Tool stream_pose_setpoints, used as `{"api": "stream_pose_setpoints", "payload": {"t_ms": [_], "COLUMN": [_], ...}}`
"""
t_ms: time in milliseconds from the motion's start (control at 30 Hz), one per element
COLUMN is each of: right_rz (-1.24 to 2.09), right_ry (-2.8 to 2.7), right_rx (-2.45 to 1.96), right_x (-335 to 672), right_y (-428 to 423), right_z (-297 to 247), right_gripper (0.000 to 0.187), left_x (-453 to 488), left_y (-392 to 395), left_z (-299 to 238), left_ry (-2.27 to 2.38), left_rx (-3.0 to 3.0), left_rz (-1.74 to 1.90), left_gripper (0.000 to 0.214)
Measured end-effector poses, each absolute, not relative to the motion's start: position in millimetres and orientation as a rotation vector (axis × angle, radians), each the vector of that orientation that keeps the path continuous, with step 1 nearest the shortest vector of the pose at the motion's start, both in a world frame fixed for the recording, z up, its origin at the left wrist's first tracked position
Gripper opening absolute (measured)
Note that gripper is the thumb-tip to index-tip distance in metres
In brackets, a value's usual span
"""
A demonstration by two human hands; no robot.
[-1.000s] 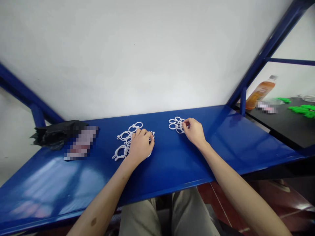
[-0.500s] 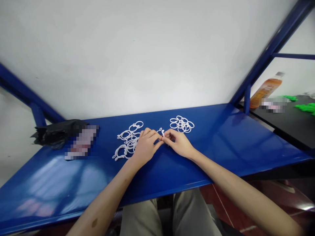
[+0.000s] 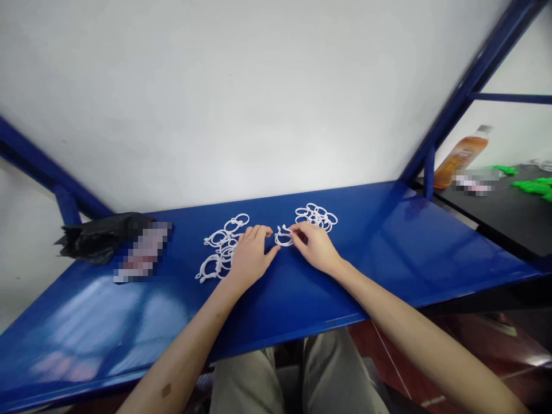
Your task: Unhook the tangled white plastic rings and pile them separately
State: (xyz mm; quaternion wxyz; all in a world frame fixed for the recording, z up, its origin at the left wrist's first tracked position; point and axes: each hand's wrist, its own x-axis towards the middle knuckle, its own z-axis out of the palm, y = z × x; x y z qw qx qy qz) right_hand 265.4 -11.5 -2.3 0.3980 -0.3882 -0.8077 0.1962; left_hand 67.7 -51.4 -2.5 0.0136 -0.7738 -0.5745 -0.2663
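Between my hands is a white plastic ring (image 3: 283, 238) with an opening at its top and small knobs at the ends. My right hand (image 3: 316, 244) pinches its right side with thumb and forefinger, just above the blue surface. On the other side my left hand (image 3: 253, 253) has thumb and fingers apart, close to the ring and holding nothing. A loose group of similar white rings (image 3: 210, 267) lies to the left, partly covered by my left hand. Behind my right hand is a second cluster of white rings (image 3: 319, 214), linked or overlapping; I cannot tell which.
The blue table (image 3: 302, 299) meets a pale wall (image 3: 259, 115). A black plastic bag (image 3: 95, 236) lies at the left beside a blurred-out item (image 3: 144, 253). To the right, an orange drink bottle (image 3: 462, 155) and green pieces (image 3: 535, 187) stand on a black table (image 3: 495, 210).
My left thumb and fingers have parted and moved off the white ring. The ring, hidden mostly by my fingers before, now shows between my hands, with my right hand on it.
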Motion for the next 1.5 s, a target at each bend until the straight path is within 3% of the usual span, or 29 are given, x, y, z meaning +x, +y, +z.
{"api": "stream_pose_setpoints", "payload": {"t_ms": [167,667,1100,1500], "right_rz": [0.473,0.391,0.596,0.66], "right_ry": [-2.115,-2.147,-2.05,-2.166], "right_rx": [-1.018,-1.057,-0.871,-0.637], "right_x": [265,269,265,270], "right_y": [-13,-9,-17,-25], "right_z": [-1,-1,0,2], "right_gripper": [0.012,0.017,0.012,0.015], "left_x": [67,65,75,70], "left_y": [-53,-55,-57,-58], "left_z": [-2,2,13,13], "left_ry": [-1.741,-1.841,-1.933,-1.917], "left_rx": [-2.473,-2.206,-2.503,-2.598], "left_rz": [-0.675,-0.423,-1.013,-1.253], "left_gripper": [0.014,0.02,0.024,0.022]}}
